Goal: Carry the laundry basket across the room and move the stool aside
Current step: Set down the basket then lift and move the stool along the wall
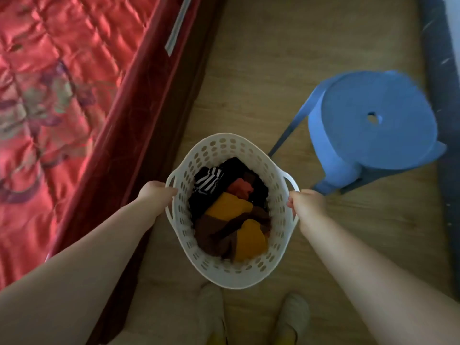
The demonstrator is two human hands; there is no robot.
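Note:
A white perforated laundry basket (219, 272) hangs in front of me, held above the wooden floor. Inside lie clothes: yellow, brown, black, a red piece and a black-and-white striped one (231, 212). My left hand (156, 195) grips the basket's left handle. My right hand (307, 202) grips its right handle. A blue round plastic stool (373, 120) with a small hole in its seat stands upright on the floor, ahead and to the right of the basket, close to its rim.
A bed with a red quilted cover (54, 108) and dark red frame runs along the left. A dark strip of furniture or wall base (445, 120) borders the right. Wooden floor (261, 83) stretches ahead between them. My feet (293, 317) show below the basket.

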